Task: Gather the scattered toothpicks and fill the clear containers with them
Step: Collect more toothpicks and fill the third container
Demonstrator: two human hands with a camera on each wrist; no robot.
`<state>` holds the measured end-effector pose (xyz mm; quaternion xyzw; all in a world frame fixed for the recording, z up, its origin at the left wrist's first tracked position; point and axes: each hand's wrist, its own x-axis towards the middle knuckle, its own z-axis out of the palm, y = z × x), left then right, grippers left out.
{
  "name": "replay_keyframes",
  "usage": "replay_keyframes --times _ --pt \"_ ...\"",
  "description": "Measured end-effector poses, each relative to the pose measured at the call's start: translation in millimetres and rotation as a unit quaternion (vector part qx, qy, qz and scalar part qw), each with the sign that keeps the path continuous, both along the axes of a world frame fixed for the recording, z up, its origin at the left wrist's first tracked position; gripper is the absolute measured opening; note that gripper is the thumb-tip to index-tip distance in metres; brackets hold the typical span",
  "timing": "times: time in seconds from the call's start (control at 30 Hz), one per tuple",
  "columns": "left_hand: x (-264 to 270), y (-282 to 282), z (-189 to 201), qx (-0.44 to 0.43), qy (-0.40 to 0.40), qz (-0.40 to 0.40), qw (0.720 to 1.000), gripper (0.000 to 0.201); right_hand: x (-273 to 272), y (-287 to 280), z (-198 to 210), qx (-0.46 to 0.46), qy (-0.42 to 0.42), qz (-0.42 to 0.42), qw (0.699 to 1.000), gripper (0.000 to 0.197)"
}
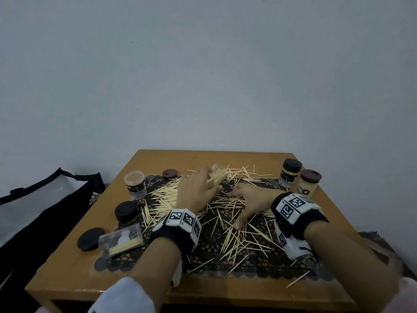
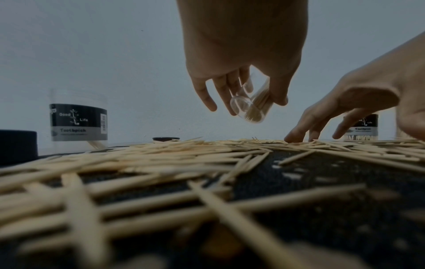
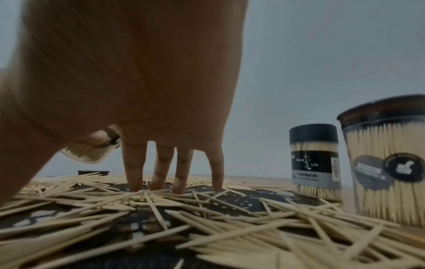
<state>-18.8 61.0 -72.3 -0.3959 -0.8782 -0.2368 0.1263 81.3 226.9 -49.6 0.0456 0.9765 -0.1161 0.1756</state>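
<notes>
Loose toothpicks (image 1: pixel 234 236) lie scattered over a dark lace mat (image 1: pixel 203 269) on the wooden table (image 1: pixel 74 274). My left hand (image 1: pixel 198 188) grips a small clear container (image 1: pixel 217 177), tilted above the pile and partly filled with toothpicks. The left wrist view shows the container (image 2: pixel 250 107) between thumb and fingers of the left hand (image 2: pixel 241 81), its base toward the camera. My right hand (image 1: pixel 243 197) is spread just to its right. Its straight fingertips (image 3: pixel 174 183) press down into the toothpicks (image 3: pixel 161 209) and hold nothing.
An uncapped labelled jar (image 1: pixel 134 184) stands at the left. Near it lie two black lids (image 1: pixel 125 210) (image 1: pixel 88 239), a brown lid (image 1: pixel 169 173) and a flat clear box (image 1: pixel 121 241) holding some toothpicks. Two capped full jars (image 1: pixel 290 172) (image 1: pixel 309 182) stand back right. A black bag (image 1: pixel 45 199) sits beside the table.
</notes>
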Motion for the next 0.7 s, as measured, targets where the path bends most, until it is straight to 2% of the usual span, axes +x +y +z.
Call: replay_keyframes --times 0.2,0.3,0.5,0.7 --pt "1.9 0.1 2.8 -0.009 -0.011 -0.003 1.0 0.056 14.5 1.2 3.1 -0.019 -0.038 0.036 0.998 0.119" --pt "1.5 -0.2 2.1 -0.011 -0.015 -0.002 1.0 0.057 14.9 0.7 -3.2 -0.038 -0.002 0.039 0.998 0.119" --pt "1.1 -0.5 1.0 -0.007 -0.017 0.001 1.0 0.055 8.6 -2.7 -8.9 -0.041 0.102 0.021 0.994 0.086" --pt "-0.2 0.0 -0.6 -0.009 -0.023 0.001 1.0 0.055 3.8 -3.7 -12.1 -0.006 0.1 0.035 0.994 0.074"
